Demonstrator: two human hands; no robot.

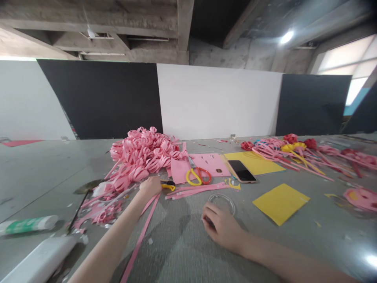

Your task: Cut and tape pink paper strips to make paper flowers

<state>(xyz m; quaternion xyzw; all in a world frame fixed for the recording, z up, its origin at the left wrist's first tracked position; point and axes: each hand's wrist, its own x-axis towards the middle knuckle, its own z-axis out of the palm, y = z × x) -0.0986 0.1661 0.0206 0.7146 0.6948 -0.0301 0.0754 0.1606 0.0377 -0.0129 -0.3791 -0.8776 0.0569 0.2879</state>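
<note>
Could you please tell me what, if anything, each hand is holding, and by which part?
The left hand is at the left end of a yellow-and-black tool; the right hand curls at a clear ring. Whether either grips anything cannot be told.

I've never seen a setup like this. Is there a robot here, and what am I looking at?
No robot: these are a person's bare hands, seen in one picture from a camera on their head. On the grey surface lie a heap of pink paper loops, scissors, a phone and a yellow sheet. The left hand is at a yellow-and-black tool; whether it is gripped is unclear. The right hand is by a clear ring, perhaps a tape roll.
</note>
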